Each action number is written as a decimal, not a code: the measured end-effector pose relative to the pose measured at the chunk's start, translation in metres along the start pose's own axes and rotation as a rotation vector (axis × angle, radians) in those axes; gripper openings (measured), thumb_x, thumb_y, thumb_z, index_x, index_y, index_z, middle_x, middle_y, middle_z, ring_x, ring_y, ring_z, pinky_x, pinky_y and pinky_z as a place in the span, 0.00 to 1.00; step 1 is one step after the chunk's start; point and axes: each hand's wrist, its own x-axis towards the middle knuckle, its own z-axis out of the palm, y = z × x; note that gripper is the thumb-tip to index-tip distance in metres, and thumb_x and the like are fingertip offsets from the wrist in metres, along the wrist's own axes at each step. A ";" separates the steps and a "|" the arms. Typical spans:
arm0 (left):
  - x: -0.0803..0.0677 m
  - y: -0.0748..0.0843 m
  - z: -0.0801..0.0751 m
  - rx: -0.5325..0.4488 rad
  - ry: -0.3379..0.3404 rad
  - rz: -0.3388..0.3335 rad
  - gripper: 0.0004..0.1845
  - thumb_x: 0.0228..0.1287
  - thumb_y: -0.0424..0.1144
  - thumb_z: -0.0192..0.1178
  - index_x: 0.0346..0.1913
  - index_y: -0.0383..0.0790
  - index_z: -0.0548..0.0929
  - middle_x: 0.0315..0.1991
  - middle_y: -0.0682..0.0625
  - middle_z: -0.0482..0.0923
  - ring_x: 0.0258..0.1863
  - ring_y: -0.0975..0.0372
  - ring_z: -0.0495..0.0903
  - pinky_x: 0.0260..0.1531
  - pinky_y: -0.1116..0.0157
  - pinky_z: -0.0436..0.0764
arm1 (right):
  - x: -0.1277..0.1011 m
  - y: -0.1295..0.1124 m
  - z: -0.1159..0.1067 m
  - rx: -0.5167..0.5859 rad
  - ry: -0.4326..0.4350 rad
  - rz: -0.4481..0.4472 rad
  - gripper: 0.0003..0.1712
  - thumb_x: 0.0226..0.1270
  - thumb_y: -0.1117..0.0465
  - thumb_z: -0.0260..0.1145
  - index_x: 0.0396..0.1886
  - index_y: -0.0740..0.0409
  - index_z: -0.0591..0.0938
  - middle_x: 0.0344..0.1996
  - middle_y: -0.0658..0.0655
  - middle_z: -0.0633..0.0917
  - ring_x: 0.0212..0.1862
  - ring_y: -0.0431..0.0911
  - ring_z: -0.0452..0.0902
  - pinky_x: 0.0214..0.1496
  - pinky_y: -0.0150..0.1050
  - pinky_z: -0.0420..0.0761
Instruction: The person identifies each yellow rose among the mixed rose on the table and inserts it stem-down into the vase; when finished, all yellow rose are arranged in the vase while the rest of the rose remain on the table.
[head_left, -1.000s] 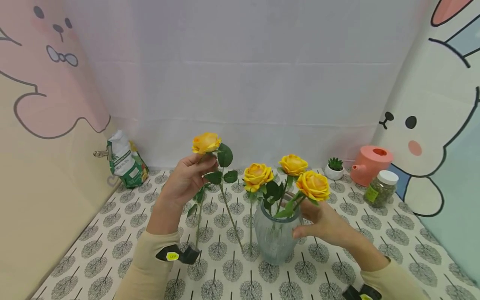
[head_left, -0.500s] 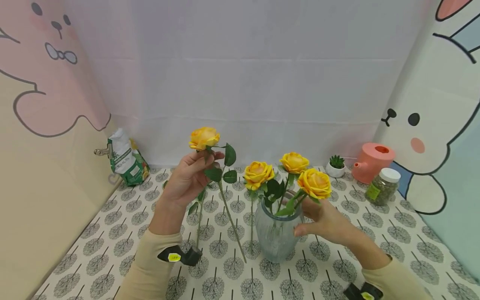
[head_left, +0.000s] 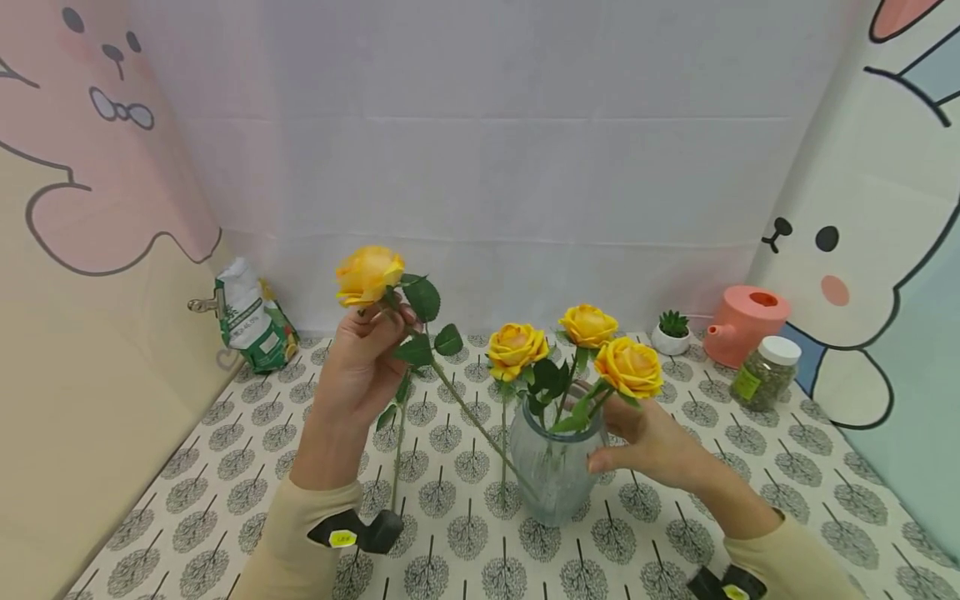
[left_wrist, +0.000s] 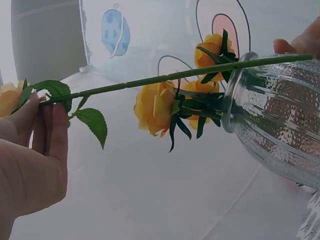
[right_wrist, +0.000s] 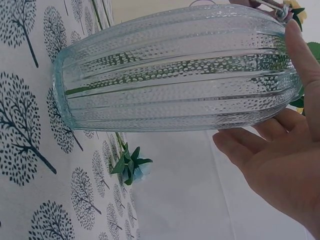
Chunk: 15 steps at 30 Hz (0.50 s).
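My left hand point(head_left: 360, 358) pinches the stem of a yellow rose point(head_left: 370, 275) just under its bloom. The bare stem slants down to the right, its lower end overlapping the glass vase point(head_left: 558, 475) in the head view; in the left wrist view the rose stem point(left_wrist: 165, 77) passes in front of the vase's rim. Three yellow roses point(head_left: 628, 367) stand in the ribbed vase, leaning over its mouth. On the vase's right side, my right hand point(head_left: 656, 442) holds it near the top, thumb in front. The vase point(right_wrist: 175, 75) stands upright on the cloth.
Stems point(head_left: 400, 450) lie on the tree-patterned tablecloth, left of and behind the vase. A blue flower point(right_wrist: 135, 167) shows in the right wrist view. A clipped bag point(head_left: 258, 321) stands back left; a small succulent point(head_left: 672, 333), pink watering can point(head_left: 742, 329) and lidded jar point(head_left: 763, 377) stand back right.
My left hand has shifted left and tilted the rose, so its bloom moves left and its stem end swings right to the vase. The right hand and vase stay put.
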 end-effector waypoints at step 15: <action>-0.012 0.014 0.022 -0.184 0.041 0.332 0.09 0.62 0.22 0.64 0.45 0.26 0.81 0.36 0.39 0.81 0.37 0.53 0.83 0.39 0.66 0.84 | 0.000 0.001 0.000 0.002 0.004 0.001 0.33 0.58 0.65 0.76 0.63 0.68 0.76 0.66 0.71 0.73 0.66 0.48 0.73 0.65 0.30 0.70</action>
